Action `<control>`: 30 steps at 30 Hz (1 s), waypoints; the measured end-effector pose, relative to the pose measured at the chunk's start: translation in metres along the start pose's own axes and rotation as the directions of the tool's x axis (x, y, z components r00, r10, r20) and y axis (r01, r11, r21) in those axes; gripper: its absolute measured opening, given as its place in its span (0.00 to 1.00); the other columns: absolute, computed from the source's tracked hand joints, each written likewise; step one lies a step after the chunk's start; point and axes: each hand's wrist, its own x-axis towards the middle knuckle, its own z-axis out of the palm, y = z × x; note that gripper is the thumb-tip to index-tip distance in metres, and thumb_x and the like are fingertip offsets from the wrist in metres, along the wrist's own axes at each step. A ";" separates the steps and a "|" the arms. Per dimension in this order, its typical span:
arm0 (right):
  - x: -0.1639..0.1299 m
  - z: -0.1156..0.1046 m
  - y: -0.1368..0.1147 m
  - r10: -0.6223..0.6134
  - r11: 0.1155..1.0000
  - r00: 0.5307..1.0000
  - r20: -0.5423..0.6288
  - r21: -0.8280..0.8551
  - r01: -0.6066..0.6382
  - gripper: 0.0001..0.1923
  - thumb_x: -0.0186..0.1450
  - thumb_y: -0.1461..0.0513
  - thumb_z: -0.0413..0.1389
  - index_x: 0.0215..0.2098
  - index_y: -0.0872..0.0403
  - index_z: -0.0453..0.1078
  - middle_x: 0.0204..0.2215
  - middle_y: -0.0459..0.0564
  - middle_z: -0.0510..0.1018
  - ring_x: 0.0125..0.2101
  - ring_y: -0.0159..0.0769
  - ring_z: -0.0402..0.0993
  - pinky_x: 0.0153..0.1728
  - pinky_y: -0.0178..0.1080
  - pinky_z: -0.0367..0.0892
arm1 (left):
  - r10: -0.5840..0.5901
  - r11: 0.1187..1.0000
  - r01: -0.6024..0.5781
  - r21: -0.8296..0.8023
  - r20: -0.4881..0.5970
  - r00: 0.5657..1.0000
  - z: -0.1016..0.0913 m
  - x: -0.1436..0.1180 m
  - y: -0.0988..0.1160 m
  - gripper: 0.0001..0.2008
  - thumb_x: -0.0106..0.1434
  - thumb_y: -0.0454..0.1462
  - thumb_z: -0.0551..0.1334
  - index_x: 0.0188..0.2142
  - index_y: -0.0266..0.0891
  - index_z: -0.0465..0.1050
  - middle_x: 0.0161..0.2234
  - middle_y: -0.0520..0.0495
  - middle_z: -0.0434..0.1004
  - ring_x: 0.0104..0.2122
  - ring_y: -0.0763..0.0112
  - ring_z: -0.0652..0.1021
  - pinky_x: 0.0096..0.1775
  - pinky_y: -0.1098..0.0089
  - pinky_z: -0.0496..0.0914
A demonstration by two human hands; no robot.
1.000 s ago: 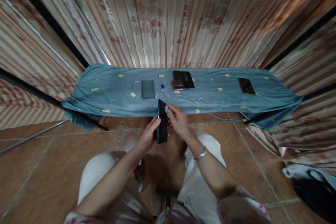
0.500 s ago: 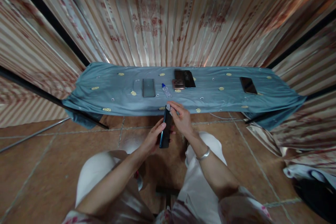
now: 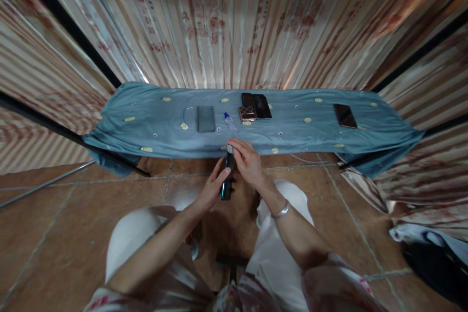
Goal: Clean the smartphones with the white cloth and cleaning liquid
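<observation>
My left hand (image 3: 212,186) is closed around a dark smartphone (image 3: 227,186) with a shiny blue edge. The phone is held upright and nearly edge-on, in front of the table's near edge. At its top end my right hand (image 3: 250,165) pinches a small whitish wad (image 3: 230,148), which looks like cloth or tissue, against the phone. Just beyond the hands, a clear bottle with a blue cap (image 3: 230,123) lies on the cloth-covered table (image 3: 164,131).
On the table lie a grey-green rectangular item (image 3: 205,119), a small brownish patterned case (image 3: 247,114), a dark phone-like slab (image 3: 262,107) and, farther right, another dark phone (image 3: 345,115). Black poles (image 3: 69,24) and striped curtains (image 3: 234,24) enclose the table.
The phone has turned a little more edge-on in my left hand. My right hand, with the whitish wad, has shifted slightly left and up at its top end.
</observation>
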 end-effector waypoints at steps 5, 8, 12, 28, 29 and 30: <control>0.001 0.001 0.009 0.158 0.987 0.987 -0.025 0.048 -0.156 0.17 0.68 0.62 0.48 0.50 0.49 0.74 0.45 0.50 0.81 0.47 0.39 0.75 0.51 0.42 0.69 | 0.010 1.000 -0.010 0.018 0.004 1.000 0.002 -0.005 0.005 0.44 0.57 0.48 0.67 0.68 0.45 0.50 0.43 0.43 0.79 0.35 0.67 0.79 0.31 0.71 0.73; 0.000 0.002 0.014 0.212 0.976 0.977 -0.021 0.059 -0.211 0.17 0.67 0.61 0.48 0.49 0.50 0.75 0.45 0.50 0.81 0.46 0.40 0.76 0.50 0.43 0.70 | 0.017 1.000 -0.017 0.006 -0.002 1.000 0.002 -0.007 0.009 0.43 0.57 0.47 0.67 0.68 0.46 0.50 0.44 0.43 0.80 0.37 0.66 0.79 0.33 0.70 0.74; -0.002 0.007 0.018 0.282 0.952 0.959 -0.022 0.131 -0.277 0.17 0.67 0.61 0.49 0.50 0.49 0.75 0.46 0.48 0.82 0.46 0.39 0.78 0.50 0.42 0.70 | 0.020 0.999 -0.020 -0.040 -0.008 1.000 0.002 -0.007 0.012 0.42 0.56 0.46 0.68 0.67 0.48 0.53 0.46 0.43 0.79 0.40 0.62 0.80 0.35 0.68 0.75; -0.010 0.020 0.005 0.125 0.990 0.992 0.003 0.059 -0.125 0.19 0.68 0.63 0.48 0.53 0.50 0.74 0.52 0.52 0.78 0.54 0.40 0.73 0.57 0.46 0.66 | 0.067 0.980 -0.097 -0.173 -0.169 0.983 0.003 0.012 0.021 0.37 0.59 0.38 0.67 0.66 0.43 0.57 0.51 0.47 0.78 0.46 0.67 0.78 0.46 0.69 0.74; -0.011 0.021 0.004 0.110 0.992 0.994 0.015 0.054 -0.110 0.19 0.69 0.63 0.47 0.53 0.50 0.74 0.52 0.53 0.78 0.54 0.40 0.73 0.58 0.46 0.66 | 0.061 0.980 -0.093 -0.178 -0.176 0.982 0.003 0.013 0.022 0.37 0.59 0.38 0.67 0.66 0.44 0.56 0.51 0.47 0.78 0.47 0.66 0.78 0.47 0.68 0.74; -0.012 0.021 0.002 0.098 0.994 0.995 0.028 0.051 -0.100 0.19 0.69 0.63 0.47 0.53 0.50 0.74 0.53 0.53 0.78 0.55 0.40 0.72 0.58 0.46 0.66 | 0.058 0.979 -0.091 -0.182 -0.181 0.982 0.002 0.014 0.023 0.37 0.59 0.38 0.67 0.66 0.44 0.56 0.52 0.48 0.77 0.48 0.66 0.78 0.48 0.68 0.73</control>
